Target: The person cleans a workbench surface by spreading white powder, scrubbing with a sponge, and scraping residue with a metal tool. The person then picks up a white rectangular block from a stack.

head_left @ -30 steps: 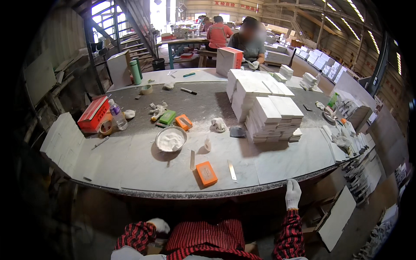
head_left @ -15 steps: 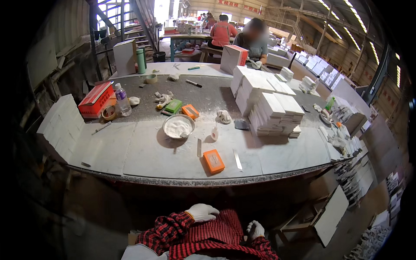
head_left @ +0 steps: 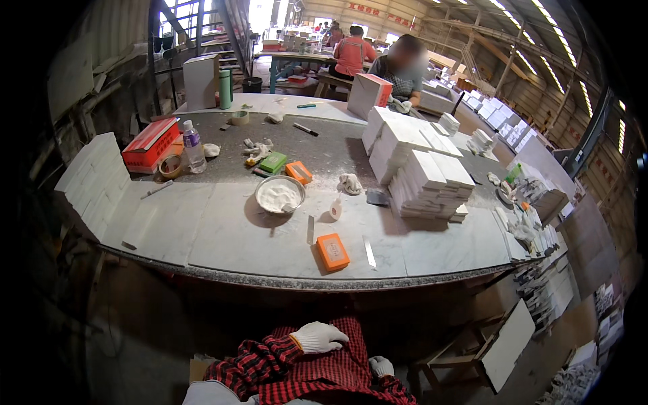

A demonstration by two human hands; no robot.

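Both gloved hands withdrawn, two orange boxes

grey stone worktable: metal bowl of white powder centre, orange box near edge, white tile stacks right, red box and water bottle far left.

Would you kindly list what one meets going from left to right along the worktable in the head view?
Red box → clear plastic bottle → green block → bowl of white powder → orange box near the front edge → stacks of white tiles.
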